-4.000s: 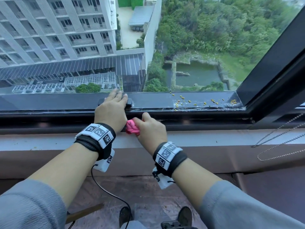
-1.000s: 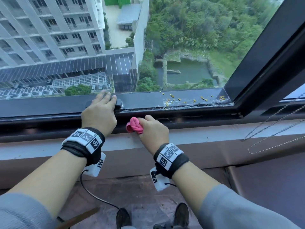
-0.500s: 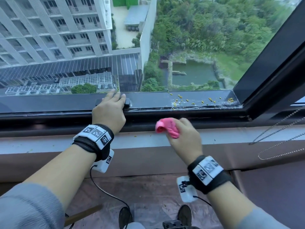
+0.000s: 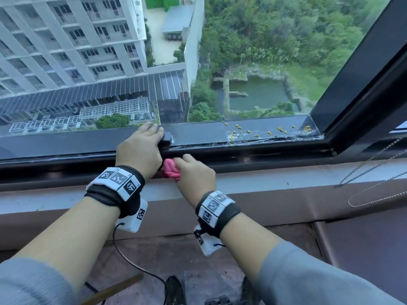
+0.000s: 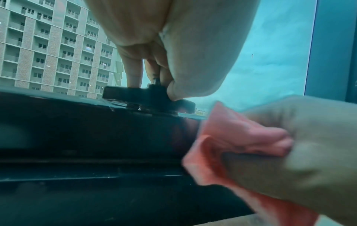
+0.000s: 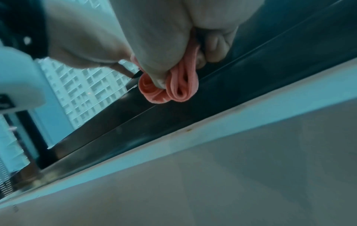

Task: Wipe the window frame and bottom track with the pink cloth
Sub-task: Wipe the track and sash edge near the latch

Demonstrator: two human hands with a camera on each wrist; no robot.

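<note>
Pink cloth (image 4: 170, 171) mostly inside right hand (image 4: 195, 176)

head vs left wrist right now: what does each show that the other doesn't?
Only the head view: the yellow debris scattered on the sash rail toward the right corner, the bead chains at right, both wristbands, and the pond below.

Only the left wrist view: from underneath, the left hand's fingers and thumb on the black window handle, and sky behind it.

Both: the left hand on the handle, the right hand gripping the bunched pink cloth against the dark bottom track, just right of the left hand.
</note>
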